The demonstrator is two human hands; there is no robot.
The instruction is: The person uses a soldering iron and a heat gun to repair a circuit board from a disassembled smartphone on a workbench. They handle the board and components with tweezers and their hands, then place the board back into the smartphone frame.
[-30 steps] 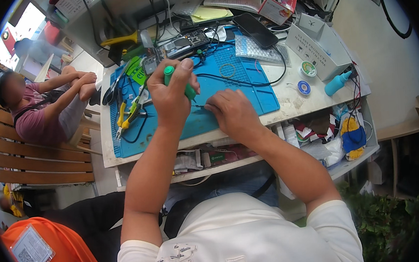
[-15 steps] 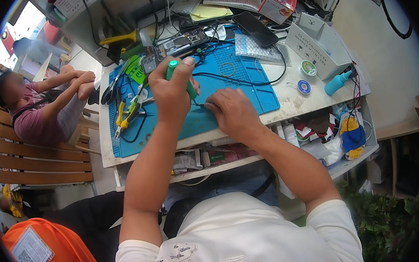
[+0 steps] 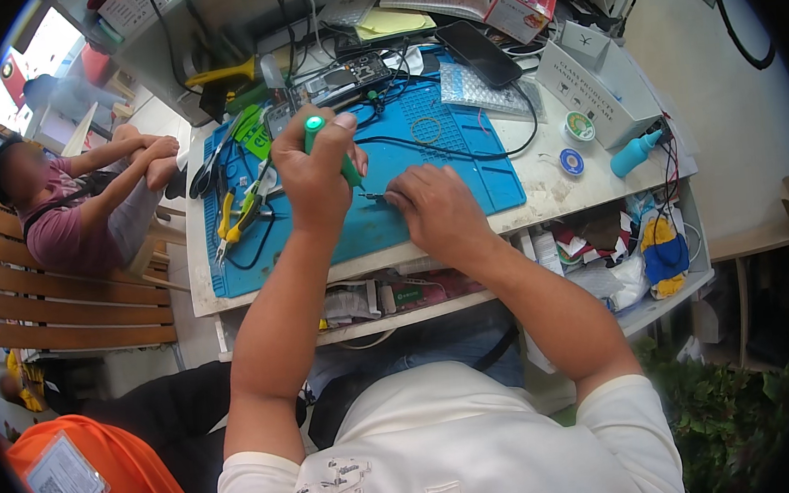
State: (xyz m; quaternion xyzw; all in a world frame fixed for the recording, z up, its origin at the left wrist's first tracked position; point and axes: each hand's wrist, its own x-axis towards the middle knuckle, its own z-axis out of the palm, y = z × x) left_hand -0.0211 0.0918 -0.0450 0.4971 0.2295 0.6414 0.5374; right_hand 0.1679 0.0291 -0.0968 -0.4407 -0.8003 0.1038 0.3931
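Observation:
My left hand [image 3: 314, 165] is wrapped round an upright green-handled screwdriver [image 3: 348, 167], its tip low over the blue silicone mat [image 3: 437, 192]. My right hand [image 3: 428, 197] has its fingers bent together on a small dark, slim piece [image 3: 372, 196] beside that tip; its details are too small to make out. Yellow-handled pliers [image 3: 231, 227] and other tools lie to the left of my hands. An opened phone [image 3: 340, 79] sits at the back of the mat, and a black cable curves across the mat behind my hands.
A dark phone [image 3: 479, 54] on bubble wrap, solder spools [image 3: 571, 162], a white box [image 3: 591, 92] and a turquoise bottle [image 3: 633, 158] occupy the right. A cluttered open drawer [image 3: 601, 281] is below the desk. A seated person [image 3: 76, 207] is at left, another in orange [image 3: 107, 473] lower left.
My left hand and the screwdriver have shifted a little to the left and tilted since a second ago. My right hand stays in nearly the same place.

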